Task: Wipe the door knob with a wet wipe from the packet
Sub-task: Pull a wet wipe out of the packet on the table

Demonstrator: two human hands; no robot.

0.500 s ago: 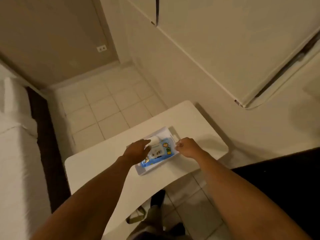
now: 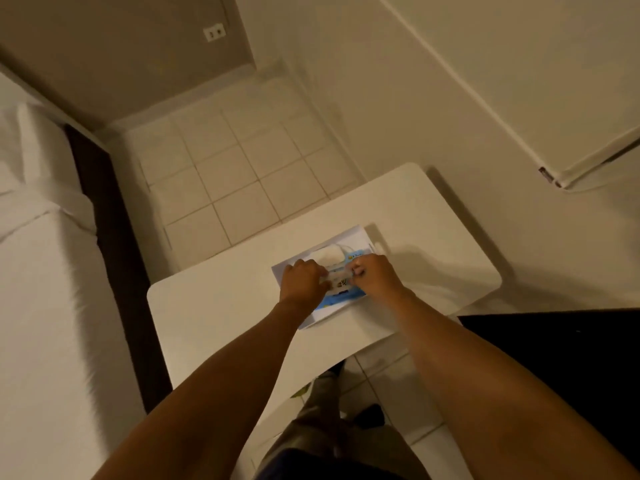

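A blue wet wipe packet (image 2: 341, 295) lies in a shallow white tray (image 2: 356, 233) on the small white table (image 2: 221, 306). A white crumpled wipe (image 2: 329, 254) sits at the packet's far end. My left hand (image 2: 303, 277) and my right hand (image 2: 375, 277) both rest on top of the packet, with curled fingers pinching at its middle, where the flap is. The hands hide most of the packet. No door knob is in view.
A bed with white sheets (image 2: 41, 289) stands to the left of the table. A white door (image 2: 502, 81) stands at the upper right, tiled floor (image 2: 235, 174) lies beyond the table. A dark surface (image 2: 571, 358) is at the right.
My right hand has moved from the tray's right edge onto the packet. My left hand has shifted toward the packet's middle, so both hands now meet there.
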